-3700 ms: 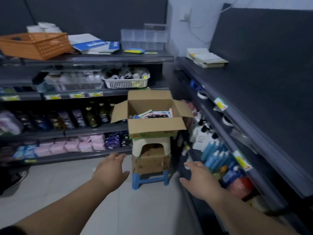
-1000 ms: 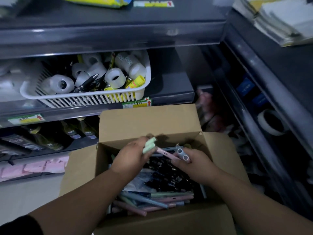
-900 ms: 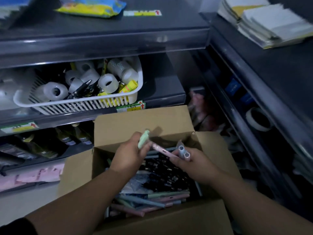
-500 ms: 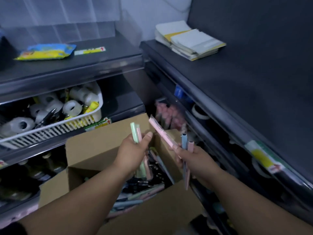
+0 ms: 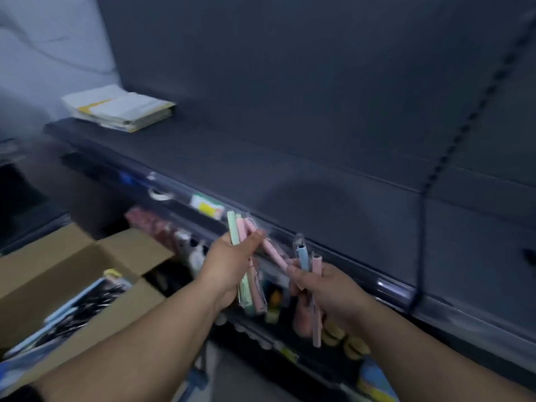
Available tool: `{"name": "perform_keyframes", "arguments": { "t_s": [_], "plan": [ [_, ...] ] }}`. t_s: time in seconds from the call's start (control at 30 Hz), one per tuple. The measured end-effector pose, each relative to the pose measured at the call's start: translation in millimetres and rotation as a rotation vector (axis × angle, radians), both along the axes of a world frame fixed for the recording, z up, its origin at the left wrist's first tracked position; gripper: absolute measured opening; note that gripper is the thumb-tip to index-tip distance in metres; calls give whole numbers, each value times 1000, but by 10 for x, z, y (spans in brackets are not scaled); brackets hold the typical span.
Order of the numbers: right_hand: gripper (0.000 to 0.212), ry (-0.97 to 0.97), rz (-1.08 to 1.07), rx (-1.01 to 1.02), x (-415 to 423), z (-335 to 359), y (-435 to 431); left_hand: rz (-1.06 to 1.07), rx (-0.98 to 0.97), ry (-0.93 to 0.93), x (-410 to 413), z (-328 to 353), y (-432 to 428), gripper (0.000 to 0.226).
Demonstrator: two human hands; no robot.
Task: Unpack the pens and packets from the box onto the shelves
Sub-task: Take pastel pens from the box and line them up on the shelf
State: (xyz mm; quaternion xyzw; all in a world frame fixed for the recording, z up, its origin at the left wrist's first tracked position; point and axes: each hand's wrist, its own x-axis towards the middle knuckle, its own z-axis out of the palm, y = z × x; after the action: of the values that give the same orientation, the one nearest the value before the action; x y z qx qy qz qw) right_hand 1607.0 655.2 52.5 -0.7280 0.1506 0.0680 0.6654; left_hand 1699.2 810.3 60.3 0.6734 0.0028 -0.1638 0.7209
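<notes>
My left hand (image 5: 229, 268) grips a small bunch of green and pink pens in clear sleeves (image 5: 235, 231), held upright. My right hand (image 5: 324, 288) grips several pens too, among them a blue pen (image 5: 303, 256) and a pink one pointing up. Both hands hover just in front of the edge of the dark right-hand shelf (image 5: 333, 198), at about its height. The open cardboard box (image 5: 72, 265) lies at the lower left, with more pens and dark packets inside.
A stack of white and yellow booklets (image 5: 119, 110) lies at the far left end of the dark shelf. A yellow price label (image 5: 207, 205) sits on the shelf edge. Bottles and packed goods fill the lower shelves below my hands.
My view and both hands have swung right, away from the box toward the dark shelf. The pens have come along in both hands, now level with the shelf edge.
</notes>
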Motion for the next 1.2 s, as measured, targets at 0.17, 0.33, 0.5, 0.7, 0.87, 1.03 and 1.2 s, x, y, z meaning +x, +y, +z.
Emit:
{"name": "perform_keyframes", "arguments": {
  "t_s": [0.17, 0.33, 0.5, 0.7, 0.87, 1.03, 1.2],
  "plan": [
    [28, 4, -232, -80, -1250, 171, -1093, -226, 5, -46, -930, 234, -1318, 15],
    [26, -9, -501, -98, -2343, 286, -1851, -440, 10, -43, -1773, 422, -2372, 15],
    [30, 42, -797, -49, -3031, 263, -2313, -636, 39, -18, -2277, 448, -3058, 19],
    [25, -3, -987, 135, -3196, 271, -2758, -766, 44, 6, -2385, 424, -3678, 22],
    [14, -46, -1065, 170, -3106, 394, -3175, -841, 36, -1, -2311, 562, -4222, 25],
    [15, -55, -1157, 143, -3170, 440, -3541, -907, 56, -28, -2358, 633, -4714, 27],
    [19, -37, -1229, 90, -3436, 503, -3992, -939, 57, -26, -2573, 622, -5252, 25]
  ]
}}
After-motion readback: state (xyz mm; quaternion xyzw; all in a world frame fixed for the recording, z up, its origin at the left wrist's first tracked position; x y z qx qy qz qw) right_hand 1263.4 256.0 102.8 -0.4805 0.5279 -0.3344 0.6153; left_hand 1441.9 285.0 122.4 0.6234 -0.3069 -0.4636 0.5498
